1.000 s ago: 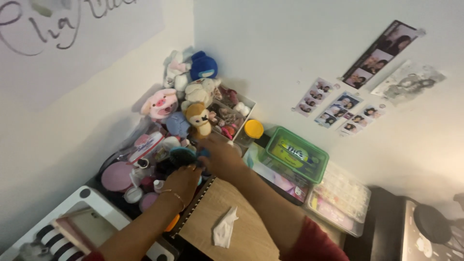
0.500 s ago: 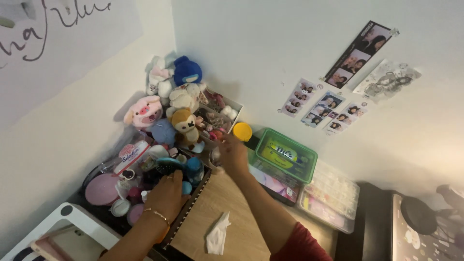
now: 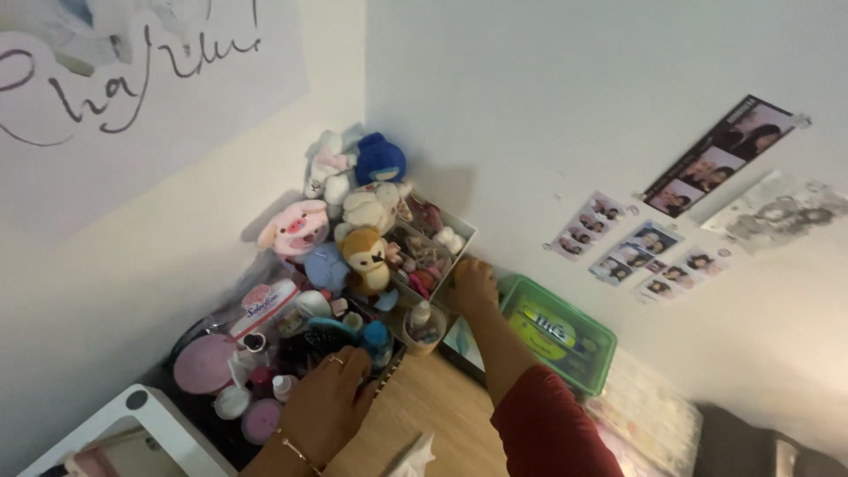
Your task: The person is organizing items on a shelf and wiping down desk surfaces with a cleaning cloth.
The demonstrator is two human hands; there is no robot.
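Two hands: left hand (image 3: 327,406) flat on clutter; right hand (image 3: 474,281) grip unclear beside green box (image 3: 565,336).

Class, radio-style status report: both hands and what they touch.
Left hand flat on dark clutter. Right hand reaching beside green box. Small cup between them.

The scene is evenly and softly lit. Slight motion blur is seen throughout. Faint shadows are cast behind the plush toys (image 3: 353,221).
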